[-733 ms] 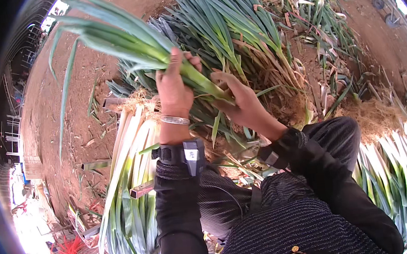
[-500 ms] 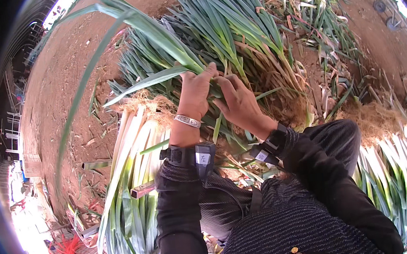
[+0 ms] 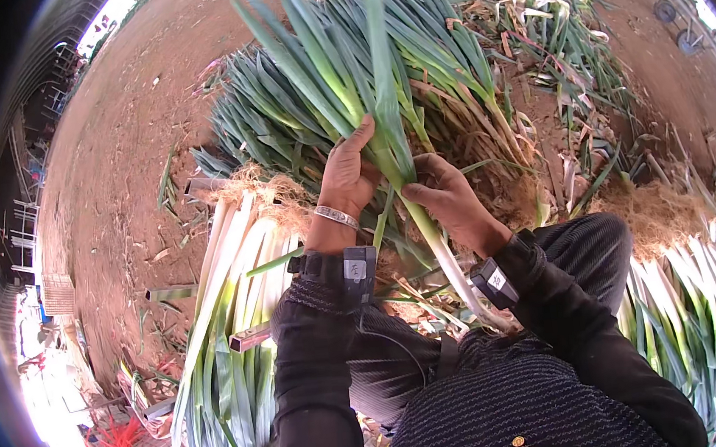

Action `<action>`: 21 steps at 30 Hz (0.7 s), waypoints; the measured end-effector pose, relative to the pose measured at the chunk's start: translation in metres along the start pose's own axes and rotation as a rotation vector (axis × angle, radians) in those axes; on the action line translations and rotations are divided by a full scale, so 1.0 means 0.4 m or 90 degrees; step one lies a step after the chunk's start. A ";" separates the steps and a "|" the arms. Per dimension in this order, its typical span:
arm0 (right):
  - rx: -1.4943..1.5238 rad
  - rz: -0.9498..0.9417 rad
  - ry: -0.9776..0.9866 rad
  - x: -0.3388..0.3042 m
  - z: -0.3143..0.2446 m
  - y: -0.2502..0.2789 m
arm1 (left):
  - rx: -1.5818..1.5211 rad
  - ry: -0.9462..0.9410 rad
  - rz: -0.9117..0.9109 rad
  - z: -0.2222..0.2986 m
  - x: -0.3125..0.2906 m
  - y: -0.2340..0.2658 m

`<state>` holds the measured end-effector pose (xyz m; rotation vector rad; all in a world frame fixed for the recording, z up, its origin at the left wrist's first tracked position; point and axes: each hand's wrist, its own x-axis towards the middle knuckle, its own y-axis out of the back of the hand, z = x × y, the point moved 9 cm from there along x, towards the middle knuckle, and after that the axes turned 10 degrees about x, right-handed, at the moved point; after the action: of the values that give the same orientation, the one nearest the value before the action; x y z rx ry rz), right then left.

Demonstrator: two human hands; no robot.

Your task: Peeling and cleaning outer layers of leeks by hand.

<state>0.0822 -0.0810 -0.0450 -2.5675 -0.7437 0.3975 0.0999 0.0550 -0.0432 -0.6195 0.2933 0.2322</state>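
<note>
A long green onion (image 3: 441,254) slants between my hands, its green leaves pointing away and its white shank and root end reaching down towards my lap. My left hand (image 3: 345,176) is closed around the base of the leaves, thumb on top. Lower on the stalk, my right hand (image 3: 455,202) pinches it from the right side with thumb and fingers. Beyond my hands lies a heap of green onions (image 3: 266,99) with leaves pointing away. Where the held leaves cross that heap, they partly cover it.
To my left, a stack of cleaned green onions (image 3: 232,294) rests by metal bars (image 3: 249,337), roots away from me. Another stack (image 3: 688,297) lies to my right. Stripped leaves and trimmings (image 3: 555,44) litter the soil at the far right. A wheeled cart (image 3: 682,29) stands farther off.
The green onion has swung from leaning left to nearly straight ahead, and its white shank now shows. My right hand has moved down and right along it.
</note>
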 end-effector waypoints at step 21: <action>-0.143 -0.167 0.052 -0.152 -0.051 -0.015 | 0.029 -0.115 0.070 -0.052 -0.044 -0.071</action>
<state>0.0380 -0.1174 -0.0155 -2.6218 -1.1342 0.1315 0.0879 0.0178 -0.0381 -0.5335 0.1582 0.3833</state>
